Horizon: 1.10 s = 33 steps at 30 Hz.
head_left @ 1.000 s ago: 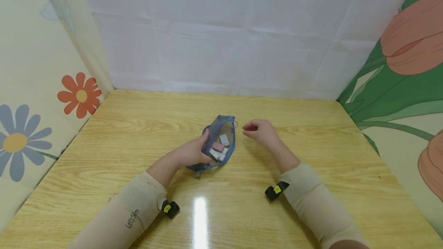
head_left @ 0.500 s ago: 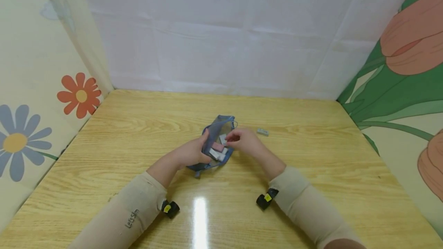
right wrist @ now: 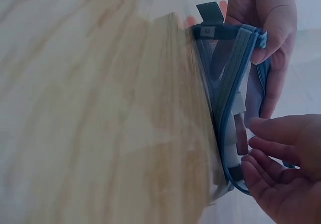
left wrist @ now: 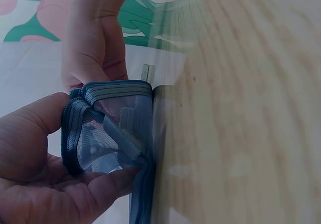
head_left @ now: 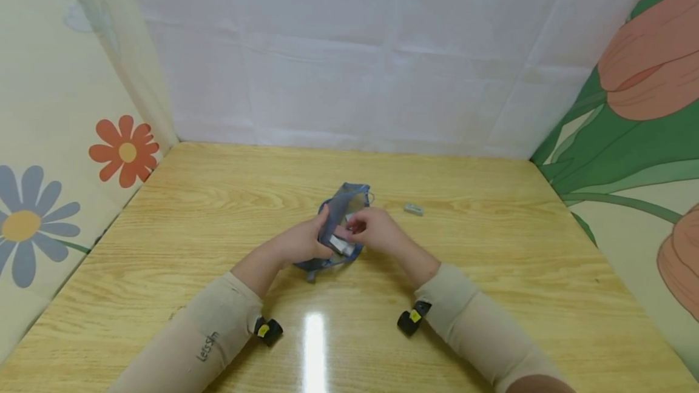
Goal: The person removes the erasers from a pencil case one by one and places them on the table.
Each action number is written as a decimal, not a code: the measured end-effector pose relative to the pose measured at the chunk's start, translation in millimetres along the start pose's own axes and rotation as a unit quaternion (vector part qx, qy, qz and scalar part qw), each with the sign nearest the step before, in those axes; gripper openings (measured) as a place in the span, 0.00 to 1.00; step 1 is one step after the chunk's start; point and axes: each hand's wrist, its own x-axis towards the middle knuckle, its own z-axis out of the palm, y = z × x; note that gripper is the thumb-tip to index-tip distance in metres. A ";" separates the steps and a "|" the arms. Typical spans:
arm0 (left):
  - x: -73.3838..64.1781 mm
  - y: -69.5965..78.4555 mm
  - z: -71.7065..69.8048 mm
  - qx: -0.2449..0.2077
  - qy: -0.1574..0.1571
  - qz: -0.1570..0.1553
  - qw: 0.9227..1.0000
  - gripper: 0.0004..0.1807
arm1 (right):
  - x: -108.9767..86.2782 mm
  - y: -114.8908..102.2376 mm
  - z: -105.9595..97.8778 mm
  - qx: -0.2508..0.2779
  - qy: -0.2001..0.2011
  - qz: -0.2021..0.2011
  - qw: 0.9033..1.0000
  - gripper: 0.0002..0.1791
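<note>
Farther into the pouch [head_left: 340,205] than before, the right hand [head_left: 375,229] reaches a pink block [right wrist: 242,134] beside white blocks [head_left: 341,245]; I cannot tell whether its grip has closed. The left hand [head_left: 299,240] has its grip clamped on the pouch. Beyond, a grey block [head_left: 413,209] lies on the counter [head_left: 546,229].

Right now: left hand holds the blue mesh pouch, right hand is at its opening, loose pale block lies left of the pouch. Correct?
Wrong side: the head view shows the loose pale block on the table, right of the blue mesh pouch. The rest stands.
</note>
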 end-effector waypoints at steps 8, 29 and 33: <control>-0.7 -0.2 -0.4 -0.012 -0.002 -0.002 1.000 0.55 | -0.7 -3.0 2.8 -0.026 0.021 -0.024 0.999 0.06; -0.7 1.8 -0.7 -0.002 -0.001 -0.007 1.000 0.55 | -2.4 -2.7 2.7 -0.009 0.005 0.037 0.999 0.05; -1.4 3.0 -0.5 0.004 -0.002 -0.004 1.000 0.55 | -4.5 -2.9 -1.3 0.006 0.010 0.042 0.999 0.06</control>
